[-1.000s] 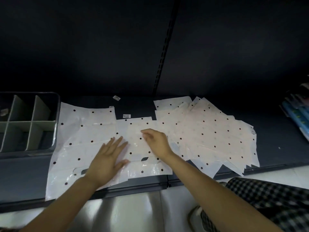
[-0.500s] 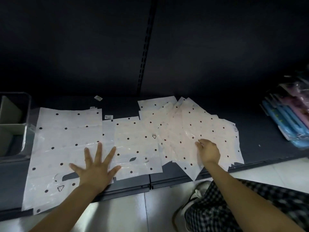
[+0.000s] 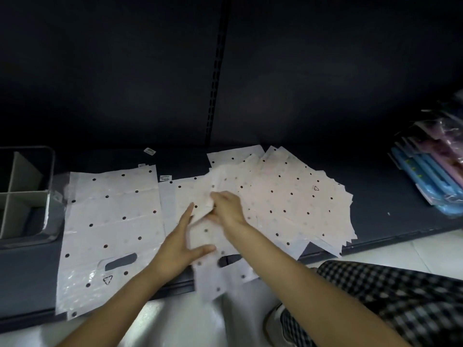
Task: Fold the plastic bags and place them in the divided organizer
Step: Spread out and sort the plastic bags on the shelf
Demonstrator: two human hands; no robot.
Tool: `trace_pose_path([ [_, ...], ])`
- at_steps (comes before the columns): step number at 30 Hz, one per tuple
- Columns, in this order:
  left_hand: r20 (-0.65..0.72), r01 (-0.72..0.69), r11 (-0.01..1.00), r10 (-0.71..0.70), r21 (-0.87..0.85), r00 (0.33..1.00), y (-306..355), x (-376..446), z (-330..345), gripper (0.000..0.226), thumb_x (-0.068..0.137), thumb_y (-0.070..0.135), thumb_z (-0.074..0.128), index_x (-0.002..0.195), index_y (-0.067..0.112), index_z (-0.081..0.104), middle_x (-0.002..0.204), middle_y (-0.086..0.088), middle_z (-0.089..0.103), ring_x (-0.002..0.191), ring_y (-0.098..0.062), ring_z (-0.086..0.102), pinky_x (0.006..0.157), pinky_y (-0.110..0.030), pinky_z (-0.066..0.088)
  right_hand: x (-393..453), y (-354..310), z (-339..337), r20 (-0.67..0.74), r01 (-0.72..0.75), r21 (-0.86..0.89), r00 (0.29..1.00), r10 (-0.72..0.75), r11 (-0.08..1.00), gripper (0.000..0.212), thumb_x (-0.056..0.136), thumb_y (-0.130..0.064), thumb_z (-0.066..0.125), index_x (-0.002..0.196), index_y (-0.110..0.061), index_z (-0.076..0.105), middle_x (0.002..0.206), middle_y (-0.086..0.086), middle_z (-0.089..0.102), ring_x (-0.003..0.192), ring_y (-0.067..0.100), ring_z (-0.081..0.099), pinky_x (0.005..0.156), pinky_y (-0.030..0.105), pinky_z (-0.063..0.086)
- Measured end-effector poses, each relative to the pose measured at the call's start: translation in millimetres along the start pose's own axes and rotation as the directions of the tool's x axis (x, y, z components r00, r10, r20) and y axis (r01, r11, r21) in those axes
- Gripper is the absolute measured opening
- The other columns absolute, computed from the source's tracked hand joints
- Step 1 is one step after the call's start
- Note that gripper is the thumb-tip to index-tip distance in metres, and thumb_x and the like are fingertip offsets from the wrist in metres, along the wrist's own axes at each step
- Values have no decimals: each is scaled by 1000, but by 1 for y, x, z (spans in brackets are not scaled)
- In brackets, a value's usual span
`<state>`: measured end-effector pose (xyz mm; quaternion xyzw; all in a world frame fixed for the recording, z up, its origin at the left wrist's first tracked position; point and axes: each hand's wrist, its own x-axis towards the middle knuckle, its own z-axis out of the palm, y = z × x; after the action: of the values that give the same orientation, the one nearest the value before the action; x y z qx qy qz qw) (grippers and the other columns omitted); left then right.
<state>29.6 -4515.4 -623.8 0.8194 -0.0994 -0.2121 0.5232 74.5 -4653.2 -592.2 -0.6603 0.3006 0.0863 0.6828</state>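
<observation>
Now the right hand (image 3: 226, 209) pinches a dotted plastic bag (image 3: 208, 236) in curled fingers; the left hand (image 3: 180, 244), fingers straight, presses its lower part.

Dark shelf (image 3: 390, 196) with slotted upright (image 3: 215, 71) at back. 3 small white labels (image 3: 149, 151) on shelf. Blue and pink packaged goods (image 3: 431, 171) stacked at right. Pale tiled floor (image 3: 426, 249). Checked trousers (image 3: 390, 299); shoe (image 3: 275, 324).

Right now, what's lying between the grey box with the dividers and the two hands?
One big spotted plastic bag lies flat on the shelf between the divided organizer and the hands: left hand, right hand. The head view shows it.
</observation>
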Motion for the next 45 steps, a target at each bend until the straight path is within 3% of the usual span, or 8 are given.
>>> trace_pose_path([
  [3, -289, 49, 998, -37, 34, 957, 0, 7, -13, 78, 85, 13, 68, 147, 27, 22, 125, 2, 57, 91, -14, 56, 73, -19, 44, -8, 5, 11, 189, 105, -6, 977, -102, 995, 18, 94, -23, 54, 82, -11, 59, 75, 4, 66, 68, 14, 64, 66, 22, 56],
  [7, -457, 275, 958, -211, 77, 864, -27, 13, -67, 69, 90, 5, 58, 147, 15, 21, 125, -27, 55, 102, -45, 58, 83, -47, 46, 21, 13, -51, -115, 255, -325, 945, -305, 911, 13, 92, -13, 57, 99, -5, 64, 99, 8, 65, 91, 19, 60, 74, 15, 49],
  [17, -610, 448, 768, -96, 457, 787, -97, -3, -145, 84, 82, -2, 64, 148, 7, 13, 119, -39, 48, 87, -55, 53, 69, -60, 47, 64, 51, -214, -184, -73, -938, 933, -309, 338, 40, 95, -28, 53, 133, -17, 52, 143, 5, 44, 126, 28, 43, 98, 35, 42],
  [21, -477, 292, 623, 151, 726, 866, -92, -11, -120, 71, 81, 33, 68, 141, 13, 35, 139, -26, 38, 117, -53, 40, 88, -68, 32, 63, 50, -208, -260, -97, -917, 881, -396, 387, 30, 91, -19, 59, 120, -12, 59, 120, 11, 59, 107, 29, 55, 80, 31, 46],
  [24, -218, 190, 588, -24, 786, 976, -102, -18, -94, 69, 89, 59, 23, 149, 27, 18, 157, -6, 17, 144, -32, 15, 111, -58, 11, 62, 48, -205, -346, -137, -854, 870, -352, 502, 23, 89, -12, 60, 112, -10, 58, 108, 14, 63, 98, 28, 59, 76, 29, 43],
  [30, -221, 179, 695, -31, 697, 975, -96, -19, -95, 60, 94, 43, 45, 148, 26, 24, 158, -1, 12, 146, -25, 3, 116, -48, 4, 58, 32, -188, -454, -134, -700, 842, -292, 702, 15, 89, -6, 50, 88, -14, 63, 94, 10, 67, 89, 30, 62, 70, 25, 41],
  [37, -94, 90, 990, -79, 109, 992, -11, -4, -40, 41, 92, 38, 54, 128, 19, 56, 130, 1, 57, 114, -14, 53, 98, -26, 38, 38, 17, -94, -336, -11, -183, 941, -52, 983, 25, 89, 3, 48, 106, -5, 64, 85, 8, 58, 59, 14, 50, 58, 21, 44],
  [45, -120, 211, 932, -255, -293, 960, 25, 3, -10, 27, 88, 31, 62, 110, 17, 51, 90, -8, 62, 82, -17, 63, 75, -29, 53, -21, 46, 0, 72, 207, -244, 978, -195, 947, 13, 92, -9, 50, 94, -20, 57, 74, -1, 59, 60, 9, 56, 61, 22, 49],
])
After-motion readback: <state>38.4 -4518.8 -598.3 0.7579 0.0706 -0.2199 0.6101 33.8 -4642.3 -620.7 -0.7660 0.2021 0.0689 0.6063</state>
